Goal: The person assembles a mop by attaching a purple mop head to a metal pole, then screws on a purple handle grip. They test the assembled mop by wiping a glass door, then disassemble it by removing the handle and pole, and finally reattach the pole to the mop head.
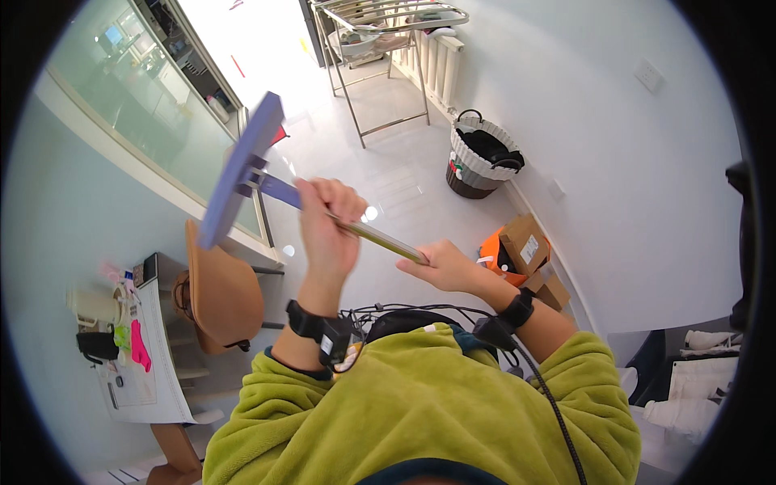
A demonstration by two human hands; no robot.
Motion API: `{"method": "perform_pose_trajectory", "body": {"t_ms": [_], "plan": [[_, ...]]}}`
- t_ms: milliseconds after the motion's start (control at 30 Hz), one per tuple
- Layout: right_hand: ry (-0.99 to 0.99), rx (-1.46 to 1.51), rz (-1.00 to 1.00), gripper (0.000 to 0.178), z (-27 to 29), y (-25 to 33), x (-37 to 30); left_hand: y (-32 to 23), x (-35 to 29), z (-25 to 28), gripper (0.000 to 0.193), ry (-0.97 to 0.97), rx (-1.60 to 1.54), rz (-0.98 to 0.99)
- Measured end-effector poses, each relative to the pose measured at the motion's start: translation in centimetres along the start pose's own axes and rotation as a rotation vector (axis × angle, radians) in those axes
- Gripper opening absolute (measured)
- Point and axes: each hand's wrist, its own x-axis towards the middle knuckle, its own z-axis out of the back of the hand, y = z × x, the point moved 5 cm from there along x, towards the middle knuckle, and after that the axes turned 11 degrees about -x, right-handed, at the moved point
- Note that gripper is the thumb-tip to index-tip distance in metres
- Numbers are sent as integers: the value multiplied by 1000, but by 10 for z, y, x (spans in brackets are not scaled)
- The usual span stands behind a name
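A home, from the drying rack (396, 27), laundry basket (475, 179), white radiator (435, 69) and brown chair (225, 299).

I see the left hand (330, 226) closed around the metal pole (381, 239), just behind its flat purple head (242, 170), while the right hand (449, 267) holds its lower part. Along the right edge of the floor (323, 153), beside the wall (614, 178), stand a basket (470, 181) and an orange bag (490, 246) with a cardboard box (521, 242).

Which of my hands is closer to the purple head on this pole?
Your left hand, gripping just below the purple head; your right hand holds the pole farther down.
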Motion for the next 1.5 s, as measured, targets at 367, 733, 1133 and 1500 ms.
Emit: {"method": "perform_pose_trajectory", "body": {"t_ms": [367, 733, 1133, 1500], "plan": [[-682, -613, -31, 38, 23, -28, -31, -38, 31, 15, 49, -153, -79, -90], [63, 56, -79, 45, -5, -47, -31, -28, 34, -20, 49, 137, 34, 121], [-707, -698, -182, 27, 67, -97, -100, -76, 80, -3, 47, -21, -94, -104], [-92, -55, -278, 36, 75, -113, -59, -85, 131, -14, 46, 270, -119, 15]]}}
